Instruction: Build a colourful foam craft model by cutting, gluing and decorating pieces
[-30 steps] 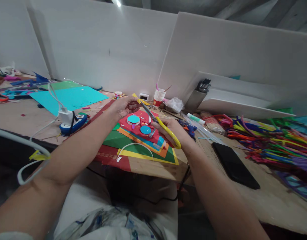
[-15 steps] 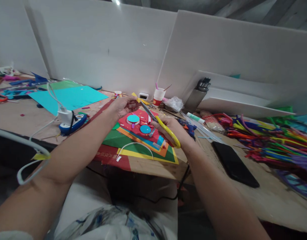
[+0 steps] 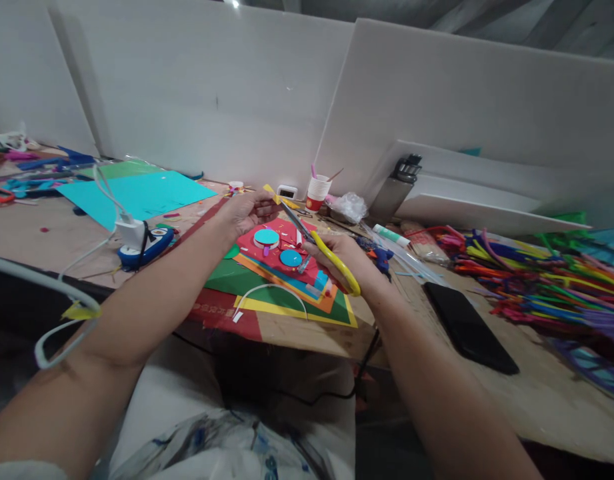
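My left hand (image 3: pixel 251 215) pinches a small piece of yellow paper (image 3: pixel 271 191) between thumb and fingers, held up above the table. Wrapped in my right hand (image 3: pixel 341 257) are scissors with yellow handles (image 3: pixel 343 269). Their metal blades (image 3: pixel 295 219) point up and left, with the tips right at the yellow paper; whether the blades are parted is hard to make out. Below both hands lies red paper (image 3: pixel 247 248) bearing a blue-topped white disc (image 3: pixel 267 238) and a flat blue disc (image 3: pixel 291 259). Sheets of green paper (image 3: pixel 227 277) and other colours are stacked under it.
A paper cup (image 3: pixel 317 193) and a grey bottle (image 3: pixel 393 193) stand at the back. On the right are a black phone (image 3: pixel 469 327) and a heap of pipe cleaners (image 3: pixel 547 273). At left, a blue power strip (image 3: pixel 147 250) and a white cable (image 3: pixel 61 283) lie near my forearm.
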Demonstrator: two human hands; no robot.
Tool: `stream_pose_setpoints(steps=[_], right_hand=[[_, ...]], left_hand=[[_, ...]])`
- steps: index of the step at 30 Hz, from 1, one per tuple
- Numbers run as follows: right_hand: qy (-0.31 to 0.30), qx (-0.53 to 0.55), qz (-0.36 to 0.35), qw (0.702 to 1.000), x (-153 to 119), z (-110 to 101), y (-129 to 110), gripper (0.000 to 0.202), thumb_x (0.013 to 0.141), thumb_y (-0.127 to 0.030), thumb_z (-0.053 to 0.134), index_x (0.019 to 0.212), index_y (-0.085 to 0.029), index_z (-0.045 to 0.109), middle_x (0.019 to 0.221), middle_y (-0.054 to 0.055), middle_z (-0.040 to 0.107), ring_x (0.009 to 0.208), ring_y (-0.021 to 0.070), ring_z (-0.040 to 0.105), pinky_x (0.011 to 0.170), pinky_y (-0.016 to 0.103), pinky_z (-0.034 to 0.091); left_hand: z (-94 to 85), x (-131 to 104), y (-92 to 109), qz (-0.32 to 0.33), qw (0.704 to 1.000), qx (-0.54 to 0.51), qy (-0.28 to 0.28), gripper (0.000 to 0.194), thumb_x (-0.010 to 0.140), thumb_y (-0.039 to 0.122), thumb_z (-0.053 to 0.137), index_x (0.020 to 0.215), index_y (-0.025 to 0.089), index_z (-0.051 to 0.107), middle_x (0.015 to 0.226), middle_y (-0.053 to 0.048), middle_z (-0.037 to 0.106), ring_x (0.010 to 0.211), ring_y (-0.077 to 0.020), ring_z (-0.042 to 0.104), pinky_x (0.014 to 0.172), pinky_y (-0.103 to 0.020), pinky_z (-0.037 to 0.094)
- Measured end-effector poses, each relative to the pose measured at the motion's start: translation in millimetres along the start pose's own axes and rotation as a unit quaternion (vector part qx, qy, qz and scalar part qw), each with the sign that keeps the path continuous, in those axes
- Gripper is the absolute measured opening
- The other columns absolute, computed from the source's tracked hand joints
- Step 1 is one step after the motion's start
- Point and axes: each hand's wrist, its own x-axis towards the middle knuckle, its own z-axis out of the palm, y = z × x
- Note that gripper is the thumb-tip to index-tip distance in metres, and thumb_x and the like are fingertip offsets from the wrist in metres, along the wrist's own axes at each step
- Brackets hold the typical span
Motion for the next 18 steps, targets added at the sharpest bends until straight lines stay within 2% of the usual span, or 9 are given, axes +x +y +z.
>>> stream_pose_setpoints(steps=[3, 9, 18], right_hand=[[0.004, -0.008, -0.011, 1.0, 0.4, -0.4, -0.8, 0.05, 0.081, -0.067, 0.056, 0.064, -0.021, 0.047, 0.048, -0.004, 0.042, 0.04, 0.0081, 0.035, 0.041, 0.023, 0.021], [0.01, -0.007, -0.008, 1.0, 1.5, 1.1, 2.0, 0.049, 0.08, -0.068, 0.055, 0.067, -0.021, 0.054, 0.049, -0.004, 0.041, 0.043, 0.0095, 0.035, 0.044, 0.024, 0.023], [0.017, -0.035, -0.024, 0.999, 4.8, 1.2, 2.3, 0.049, 0.082, -0.065, 0.054, 0.063, -0.02, 0.051, 0.051, -0.004, 0.039, 0.048, 0.0095, 0.033, 0.047, 0.025, 0.022]], left_hand=[[0.6, -0.6, 0.5, -0.002, 1.0, 0.002, -0.001, 0.008, 0.074, 0.008, 0.062, 0.072, 0.015, 0.06, 0.068, -0.006, 0.07, 0.066, -0.0152, 0.07, 0.068, -0.027, 0.057], [0.1, 0.6, -0.1, 0.0, 1.0, -0.001, 0.003, 0.008, 0.071, 0.007, 0.063, 0.074, 0.014, 0.06, 0.068, -0.006, 0.07, 0.065, -0.0154, 0.07, 0.071, -0.03, 0.058], [2.5, -2.0, 1.6, -0.003, 1.0, 0.001, 0.005, 0.01, 0.076, 0.007, 0.059, 0.069, 0.014, 0.06, 0.065, -0.005, 0.069, 0.062, -0.0137, 0.068, 0.068, -0.027, 0.056]])
